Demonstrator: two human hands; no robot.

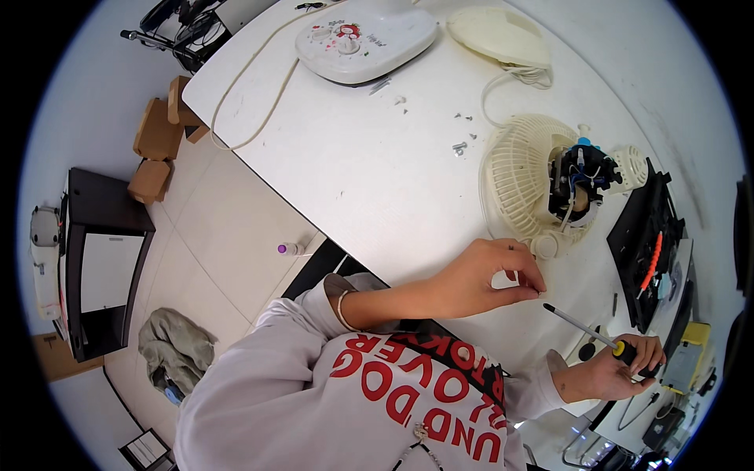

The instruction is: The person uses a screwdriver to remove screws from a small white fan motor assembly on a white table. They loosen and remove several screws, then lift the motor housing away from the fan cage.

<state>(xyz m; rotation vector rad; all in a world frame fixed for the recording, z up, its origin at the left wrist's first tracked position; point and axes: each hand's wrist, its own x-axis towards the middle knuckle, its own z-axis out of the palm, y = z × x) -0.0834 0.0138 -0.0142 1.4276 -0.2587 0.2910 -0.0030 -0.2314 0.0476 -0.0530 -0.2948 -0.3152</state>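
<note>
My left hand is closed in a pinch above the white table, near the fan's cream base ring; what its fingertips hold is too small to make out. My right hand grips a screwdriver with a yellow-and-black handle, its tip pointing toward my left fingertips. Just beyond my left hand lies a cream fan grille with an exposed black motor assembly and blue parts on it. Several loose screws lie beside the grille.
A white appliance base with knobs, a cream cover and cables occupy the far side. A black tray with an orange tool lies right. Cardboard boxes, a dark cabinet, clothing and a bottle are off the table's left.
</note>
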